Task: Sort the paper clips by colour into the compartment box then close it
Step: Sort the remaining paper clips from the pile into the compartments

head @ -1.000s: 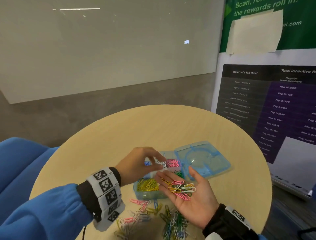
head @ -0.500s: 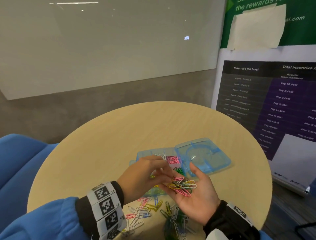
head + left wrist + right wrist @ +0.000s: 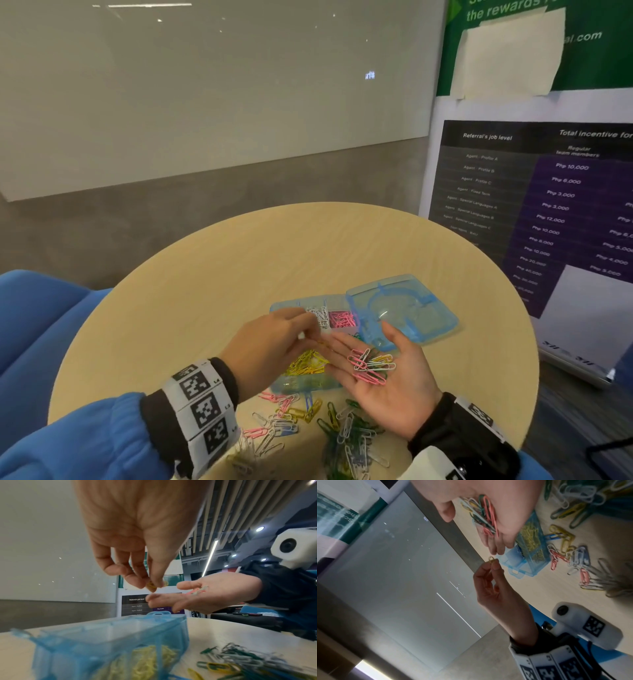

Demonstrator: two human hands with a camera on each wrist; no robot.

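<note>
The blue compartment box (image 3: 303,383) is sitting open on the desk (image 3: 239,260). The left hand (image 3: 270,346) is pinching a yellow clip (image 3: 491,559) above it. At 3 o'clock, the right hand (image 3: 387,377) is lying flat, carrying mixed clips (image 3: 371,366).

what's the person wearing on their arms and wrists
Both arms are in bright blue sleeves with black cuffs. The left wrist wears a white band printed with black square tag markers and carries a white camera housing. The right wrist has a similar white tagged band and a white camera housing.
</note>
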